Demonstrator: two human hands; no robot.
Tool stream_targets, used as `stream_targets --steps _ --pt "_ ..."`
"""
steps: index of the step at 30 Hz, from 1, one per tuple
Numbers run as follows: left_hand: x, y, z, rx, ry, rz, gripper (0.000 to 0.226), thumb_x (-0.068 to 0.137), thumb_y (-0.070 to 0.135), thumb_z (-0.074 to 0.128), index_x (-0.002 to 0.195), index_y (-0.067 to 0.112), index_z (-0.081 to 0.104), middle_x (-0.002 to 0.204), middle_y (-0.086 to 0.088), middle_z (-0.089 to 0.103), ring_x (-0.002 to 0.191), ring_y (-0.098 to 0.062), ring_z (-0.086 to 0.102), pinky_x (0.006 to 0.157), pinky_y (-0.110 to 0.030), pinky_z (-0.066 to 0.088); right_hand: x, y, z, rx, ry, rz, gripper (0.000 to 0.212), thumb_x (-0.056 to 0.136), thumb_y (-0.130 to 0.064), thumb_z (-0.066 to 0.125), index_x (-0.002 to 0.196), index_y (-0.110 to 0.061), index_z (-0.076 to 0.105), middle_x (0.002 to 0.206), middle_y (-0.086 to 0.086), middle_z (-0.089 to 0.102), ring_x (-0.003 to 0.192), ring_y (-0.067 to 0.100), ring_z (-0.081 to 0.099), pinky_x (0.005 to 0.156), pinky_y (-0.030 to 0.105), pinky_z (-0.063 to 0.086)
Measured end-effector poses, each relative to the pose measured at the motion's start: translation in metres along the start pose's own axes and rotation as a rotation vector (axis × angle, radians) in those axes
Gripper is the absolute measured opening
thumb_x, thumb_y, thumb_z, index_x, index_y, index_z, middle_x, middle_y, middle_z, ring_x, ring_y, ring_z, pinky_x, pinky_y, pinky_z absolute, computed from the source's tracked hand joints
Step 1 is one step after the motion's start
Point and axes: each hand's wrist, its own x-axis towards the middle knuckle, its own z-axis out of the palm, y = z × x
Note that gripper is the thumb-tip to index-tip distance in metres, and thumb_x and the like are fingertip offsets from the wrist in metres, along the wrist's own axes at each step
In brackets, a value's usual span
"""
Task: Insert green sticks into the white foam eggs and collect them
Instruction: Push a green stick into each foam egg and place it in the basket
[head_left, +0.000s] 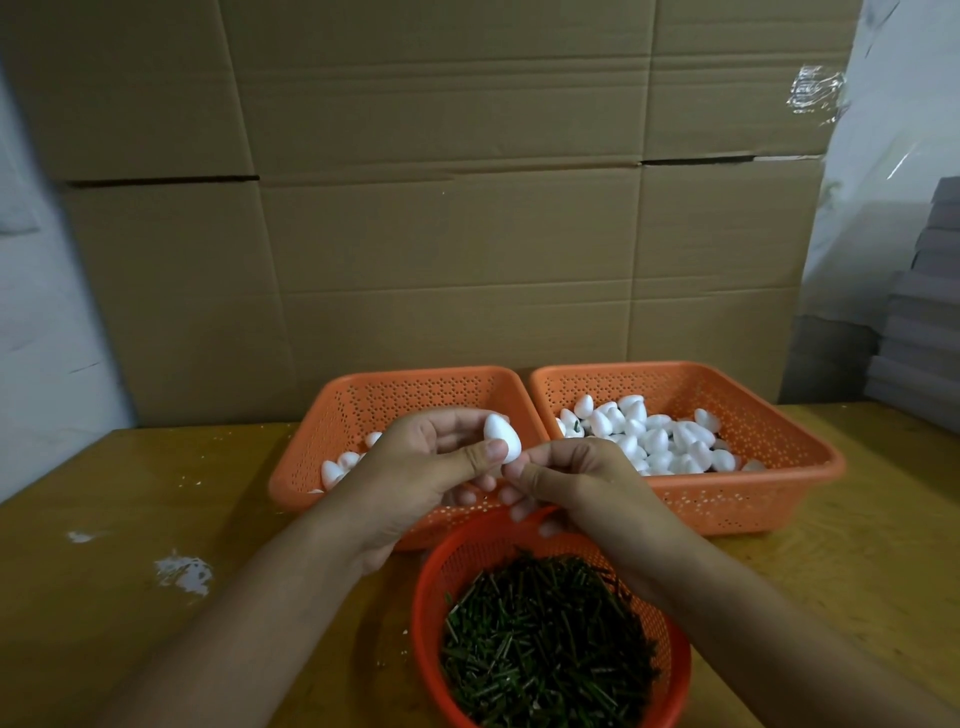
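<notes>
Brown cardboard stands behind a yellow tabletop (104, 519).

From the head view, the left hand (415, 467) holds one white egg (503, 437) up between its thumb and fingers, closed softly around it. The right hand (576, 478) is pinched shut right under the egg, touching it. It may hold a stick, but I cannot see one.

More eggs fill the right tray (779, 499). A few lie in the left tray (311, 467), partly hidden by the left hand. Green sticks (540, 660) are piled in the round basket (675, 670), close to the person.

I think the egg is very light and soft. A hard squeeze would dent it, so hold it by its fat middle. The sticks look thin and stiff, best pinched near the end and pushed in straight.
</notes>
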Motion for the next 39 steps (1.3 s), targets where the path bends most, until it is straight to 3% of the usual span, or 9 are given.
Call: stream_targets --steps 12,16,21,25,28,31,33,36,39 --pt "0.001 0.000 0.000 0.045 0.048 0.021 0.030 0.087 0.026 0.075 0.116 0.020 0.071 0.095 -0.003 0.077 0.073 -0.006 0.064 0.056 -0.016 0.047 0.001 -0.001 -0.001 -0.014 0.034 -0.030 0.015 0.093 -0.017 0.067 0.093 -0.004 0.074 0.079 0.001 0.074 0.068 0.009 0.066 0.054 0.018 0.048" --pt "0.001 0.001 0.002 -0.001 0.117 0.014 0.041 0.079 0.037 0.077 0.118 0.027 0.067 0.102 0.000 0.077 0.074 -0.006 0.067 0.055 -0.018 0.047 0.002 -0.003 -0.003 -0.016 0.038 -0.036 0.015 0.094 -0.019 0.066 0.093 -0.006 0.075 0.077 0.000 0.074 0.067 0.008 0.065 0.054 0.018 0.048" --pt "0.008 0.003 -0.010 -0.053 0.317 0.039 0.018 0.094 0.028 0.068 0.111 0.029 0.067 0.095 0.005 0.076 0.067 -0.007 0.066 0.050 -0.018 0.046 0.006 -0.020 -0.036 -0.006 0.260 -0.102 0.016 0.094 -0.016 0.065 0.082 -0.009 0.074 0.072 0.003 0.073 0.058 0.010 0.062 0.049 0.018 0.049" --pt "0.012 0.004 -0.027 -0.030 0.401 0.033 0.017 0.095 0.019 0.066 0.105 0.032 0.069 0.088 0.004 0.076 0.065 -0.008 0.065 0.050 -0.020 0.047 0.008 -0.022 -0.073 -0.230 0.496 -0.209 0.014 0.093 -0.015 0.067 0.081 -0.016 0.075 0.072 0.001 0.074 0.058 0.005 0.065 0.052 0.019 0.053" --pt "0.014 0.003 -0.036 0.003 0.437 0.037 0.019 0.094 0.019 0.065 0.104 0.035 0.070 0.094 0.007 0.077 0.069 -0.008 0.067 0.056 -0.024 0.048 0.012 -0.015 -0.091 -0.388 0.608 -0.204 0.012 0.089 -0.016 0.070 0.080 -0.021 0.075 0.069 0.001 0.073 0.065 0.013 0.068 0.063 0.033 0.056" --pt "0.015 0.003 -0.042 -0.003 0.462 0.036 0.019 0.094 0.018 0.066 0.101 0.035 0.071 0.094 0.007 0.077 0.069 -0.007 0.068 0.058 -0.026 0.049 0.015 -0.009 -0.103 -0.590 0.684 -0.187 0.017 0.087 -0.019 0.069 0.074 -0.029 0.073 0.066 -0.008 0.070 0.067 0.012 0.066 0.060 0.028 0.049" --pt "0.016 0.002 -0.045 0.012 0.474 0.028 0.020 0.094 0.017 0.066 0.101 0.035 0.071 0.094 0.006 0.077 0.070 -0.008 0.068 0.060 -0.027 0.050 0.016 -0.006 -0.112 -0.714 0.709 -0.124 0.017 0.085 -0.019 0.069 0.070 -0.022 0.074 0.062 -0.003 0.069 0.062 0.015 0.065 0.055 0.031 0.048" --pt "0.017 0.000 -0.047 0.027 0.488 0.025 0.020 0.094 0.016 0.065 0.103 0.033 0.070 0.094 0.004 0.077 0.068 -0.008 0.067 0.058 -0.026 0.048 0.020 0.000 -0.125 -0.839 0.700 0.015 0.020 0.085 -0.019 0.068 0.076 -0.002 0.075 0.066 0.015 0.070 0.066 0.031 0.066 0.061 0.042 0.055" --pt "0.018 -0.001 -0.047 0.062 0.494 0.013 0.019 0.093 0.018 0.066 0.103 0.034 0.069 0.095 0.002 0.077 0.070 -0.008 0.066 0.059 -0.026 0.047 0.019 0.001 -0.129 -0.864 0.680 0.028 0.020 0.083 -0.015 0.066 0.081 0.003 0.074 0.073 0.022 0.070 0.074 0.041 0.067 0.062 0.040 0.054"
